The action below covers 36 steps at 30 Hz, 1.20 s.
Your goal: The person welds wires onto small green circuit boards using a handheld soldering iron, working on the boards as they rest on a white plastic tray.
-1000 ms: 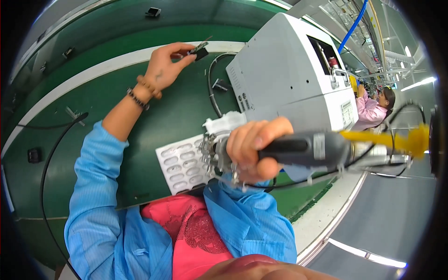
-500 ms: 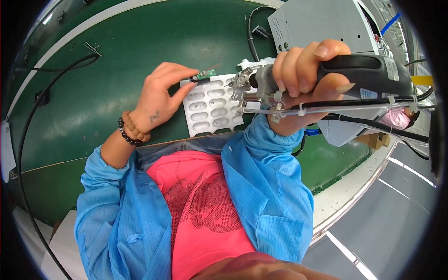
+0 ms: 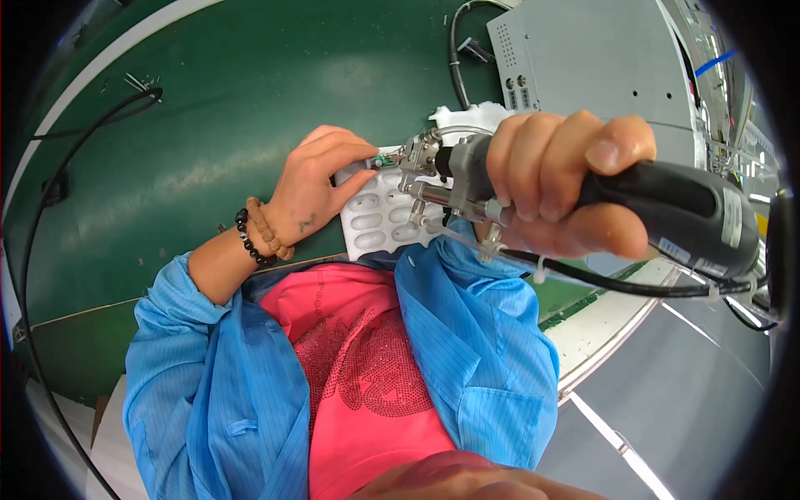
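Observation:
My left hand [image 3: 321, 179] pinches a small green circuit board [image 3: 385, 159] between thumb and fingers, just above the far end of a white tray [image 3: 383, 209] with several oval wells. My right hand [image 3: 567, 183] is wrapped round the black grip of a hand-held tool [image 3: 675, 196]. The tool's metal head [image 3: 423, 157], with clamps, rods and a thin clear tube, points left. Its tip is right beside the board; whether they touch, I cannot tell. The head and my right hand hide the tray's right part.
A large grey metal box [image 3: 592, 75] stands at the far right, with a black cable [image 3: 457, 62] beside it. Another white piece [image 3: 467, 117] lies behind the tool. A long black cable [image 3: 42, 208] runs down the left side of the green table [image 3: 250, 100].
My left hand has moved right with the board, up to the tool's tip. My right hand and the tool have come lower and nearer, the tool's rear end tilting down.

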{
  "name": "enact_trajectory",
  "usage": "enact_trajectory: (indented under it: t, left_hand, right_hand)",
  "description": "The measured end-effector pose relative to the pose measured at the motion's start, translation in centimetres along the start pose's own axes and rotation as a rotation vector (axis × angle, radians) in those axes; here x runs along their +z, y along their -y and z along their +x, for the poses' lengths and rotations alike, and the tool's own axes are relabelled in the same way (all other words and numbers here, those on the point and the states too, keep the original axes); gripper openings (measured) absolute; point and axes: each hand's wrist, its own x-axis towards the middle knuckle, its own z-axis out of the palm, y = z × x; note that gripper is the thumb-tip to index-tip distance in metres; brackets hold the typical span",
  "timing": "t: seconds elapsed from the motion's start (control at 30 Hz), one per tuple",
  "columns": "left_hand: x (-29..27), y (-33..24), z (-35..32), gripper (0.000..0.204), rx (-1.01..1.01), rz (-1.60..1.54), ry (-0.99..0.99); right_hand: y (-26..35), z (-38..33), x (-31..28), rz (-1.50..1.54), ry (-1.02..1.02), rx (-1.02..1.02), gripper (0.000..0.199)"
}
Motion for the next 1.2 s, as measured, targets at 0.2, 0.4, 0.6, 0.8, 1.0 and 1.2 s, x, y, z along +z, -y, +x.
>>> enact_trajectory:
  t: [0.2,0.4,0.6,0.8,1.0,1.2]
  left_hand:
    - [0.4,0.4,0.2,0.026,-0.018,-0.048,-0.027]
    - [0.6,0.5,0.0,0.026,-0.035,-0.056,-0.038]
    - [0.5,0.4,0.0,0.029,-0.048,-0.032,-0.009]
    - [0.7,0.6,-0.2,0.024,-0.033,-0.066,-0.029]
    - [0.7,0.6,-0.3,0.024,-0.041,-0.052,-0.027]
    - [0.6,0.4,0.0,0.029,-0.030,-0.030,-0.002]
  right_hand:
    - [0.4,0.7,-1.2,0.004,0.212,0.181,0.051]
    - [-1.4,0.4,-0.3,-0.008,0.107,0.090,0.050]
    - [-1.7,0.5,0.1,-0.025,0.100,0.092,0.048]
    - [-0.3,0.7,-0.6,-0.105,0.215,0.140,0.048]
    - [-0.7,0.7,-0.7,-0.093,0.236,0.151,0.050]
    - [-0.4,0.8,-0.7,-0.134,0.230,0.139,0.050]
